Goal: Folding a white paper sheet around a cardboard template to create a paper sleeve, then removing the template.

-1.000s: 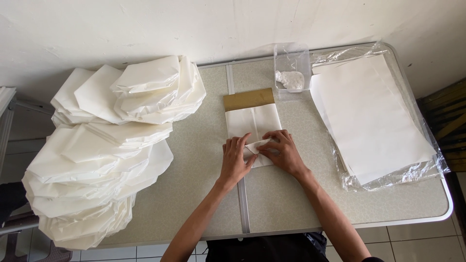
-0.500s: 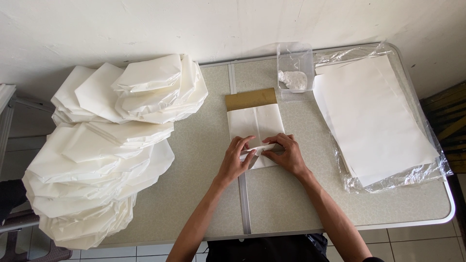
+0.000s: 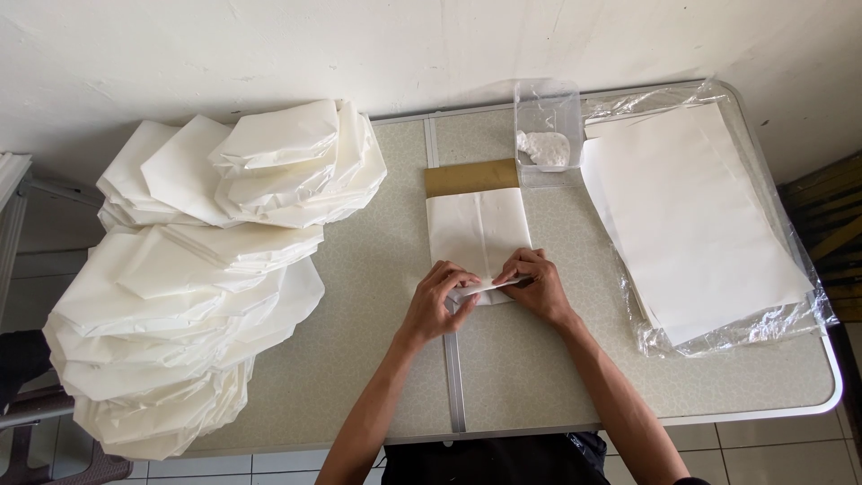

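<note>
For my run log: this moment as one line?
left hand: pinching paper fold | right hand: pressing same fold | folded stacks: left

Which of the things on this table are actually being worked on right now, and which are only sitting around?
In hand:
left hand and right hand, pinching the near edge of the white paper
brown board under its far end

Lying about:
piles of folded paper
flat sheets in plastic wrap
clear tub holding a white lump
table
</note>
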